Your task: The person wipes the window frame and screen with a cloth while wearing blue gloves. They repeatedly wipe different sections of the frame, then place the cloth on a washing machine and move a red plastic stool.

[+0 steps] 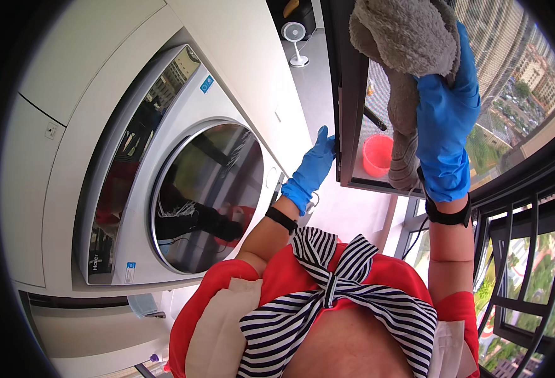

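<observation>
My right hand (447,108), in a blue rubber glove, holds a grey fluffy cloth (405,38) at the upper right, against a dark-framed mesh window screen (483,71). Part of the cloth hangs down along the mesh. In a matching glove, my left hand (316,158) is at the edge of the dark frame (346,141), its fingers partly hidden behind or against it. Whether they grip the frame is not plain.
At the left a Haier front-loading washing machine (135,208) stands among white cabinets (239,52). A pink bucket (377,156) shows through the mesh. A white fan (295,42) stands farther back. Black railings (518,302) run at the right.
</observation>
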{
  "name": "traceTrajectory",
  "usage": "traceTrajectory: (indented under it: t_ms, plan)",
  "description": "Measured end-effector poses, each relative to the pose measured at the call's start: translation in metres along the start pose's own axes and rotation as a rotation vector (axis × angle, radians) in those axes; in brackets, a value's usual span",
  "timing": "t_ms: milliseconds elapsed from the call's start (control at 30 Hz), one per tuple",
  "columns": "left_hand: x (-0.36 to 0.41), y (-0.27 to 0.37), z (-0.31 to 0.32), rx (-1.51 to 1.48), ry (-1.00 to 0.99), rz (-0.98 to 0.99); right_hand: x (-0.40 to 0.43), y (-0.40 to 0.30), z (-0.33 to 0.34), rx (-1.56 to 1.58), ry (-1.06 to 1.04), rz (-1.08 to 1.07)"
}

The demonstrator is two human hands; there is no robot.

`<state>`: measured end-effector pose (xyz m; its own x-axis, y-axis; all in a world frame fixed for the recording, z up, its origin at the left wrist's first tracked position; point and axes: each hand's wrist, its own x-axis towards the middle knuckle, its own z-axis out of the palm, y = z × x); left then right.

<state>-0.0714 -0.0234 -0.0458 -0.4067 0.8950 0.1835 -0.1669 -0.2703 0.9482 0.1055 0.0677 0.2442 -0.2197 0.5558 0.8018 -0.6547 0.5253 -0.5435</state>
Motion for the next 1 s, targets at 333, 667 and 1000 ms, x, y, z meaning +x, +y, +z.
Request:
traceTrajectory:
  t_ms: [333,667,1000]
  plan:
    - [0.040,0.007,0.004,-1.059,-0.317,-0.338,-0.125,0.092,-0.036,-0.859,-0.721,0.011]
    - [0.007,0.023,0.017,0.130,0.045,-0.089,0.019,-0.020,0.011,-0.932,-0.477,-0.259]
    - [0.008,0.068,0.028,-0.235,0.048,-0.277,0.158,-0.107,0.117,-0.578,0.061,-0.631]
